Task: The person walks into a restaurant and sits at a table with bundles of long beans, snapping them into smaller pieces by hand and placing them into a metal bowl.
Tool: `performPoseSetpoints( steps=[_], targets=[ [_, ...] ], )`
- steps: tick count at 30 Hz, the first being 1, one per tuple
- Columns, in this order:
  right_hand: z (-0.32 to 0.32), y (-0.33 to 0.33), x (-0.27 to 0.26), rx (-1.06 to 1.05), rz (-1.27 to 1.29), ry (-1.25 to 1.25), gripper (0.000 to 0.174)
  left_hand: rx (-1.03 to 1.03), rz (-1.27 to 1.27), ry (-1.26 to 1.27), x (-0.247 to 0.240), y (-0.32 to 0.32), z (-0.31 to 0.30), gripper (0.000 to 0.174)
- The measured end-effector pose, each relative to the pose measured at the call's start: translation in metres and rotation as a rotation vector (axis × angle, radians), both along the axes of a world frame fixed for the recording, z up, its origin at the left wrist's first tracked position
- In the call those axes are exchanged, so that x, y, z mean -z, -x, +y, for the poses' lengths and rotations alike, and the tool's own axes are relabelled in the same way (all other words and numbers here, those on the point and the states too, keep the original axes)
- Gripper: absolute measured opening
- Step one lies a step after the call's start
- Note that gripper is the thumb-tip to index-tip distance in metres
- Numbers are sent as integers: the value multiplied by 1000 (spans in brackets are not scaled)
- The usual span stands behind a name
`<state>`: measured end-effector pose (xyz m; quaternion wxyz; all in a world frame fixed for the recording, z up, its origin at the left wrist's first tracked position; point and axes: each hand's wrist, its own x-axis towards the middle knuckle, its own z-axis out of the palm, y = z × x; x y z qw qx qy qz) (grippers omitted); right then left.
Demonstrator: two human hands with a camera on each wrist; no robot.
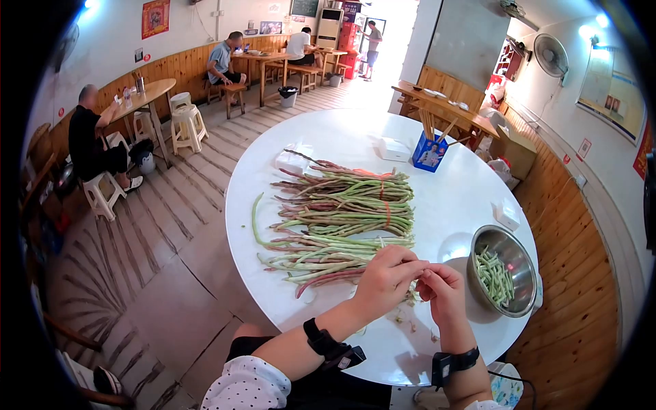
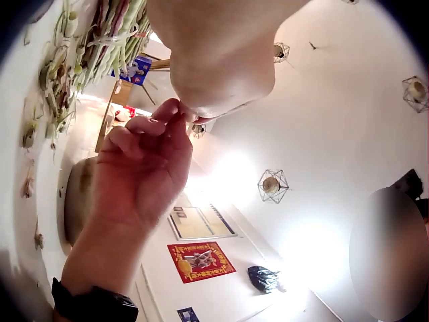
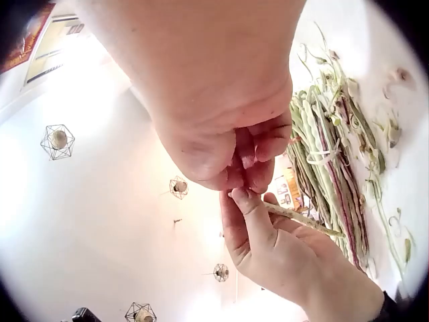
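Note:
My left hand (image 1: 388, 277) and right hand (image 1: 443, 288) meet over the near part of the table, fingertips together. In the right wrist view a thin pale-green long bean (image 3: 305, 221) runs out of the left hand's grip, and the right fingers pinch at its other end. Most of that bean is hidden by the fingers. Loose long beans (image 1: 321, 256) lie just beyond the left hand, with tied long bean bundles (image 1: 342, 198) behind them. Right of the hands, a steel bowl (image 1: 478, 292) holds short bean pieces (image 1: 495, 277).
Bean scraps (image 1: 403, 318) are scattered on the white round table (image 1: 273, 157) below the hands. A blue box of chopsticks (image 1: 429, 153) and a white tissue box (image 1: 394, 149) stand at the far side. Several people sit at other tables beyond.

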<state>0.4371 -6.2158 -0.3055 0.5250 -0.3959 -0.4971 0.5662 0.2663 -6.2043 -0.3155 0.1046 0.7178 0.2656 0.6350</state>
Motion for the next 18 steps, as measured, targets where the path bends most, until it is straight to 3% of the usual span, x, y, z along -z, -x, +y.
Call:
performPoseSetpoints(
  steps=[12,18],
  targets=[
    [3,-4,-1,-18,90,161,11,22,139,-55,0,0,-2,32],
    [5,-10,0,-204,301,362,13,39,134,-146,2,-7,-3,33]
  ],
)
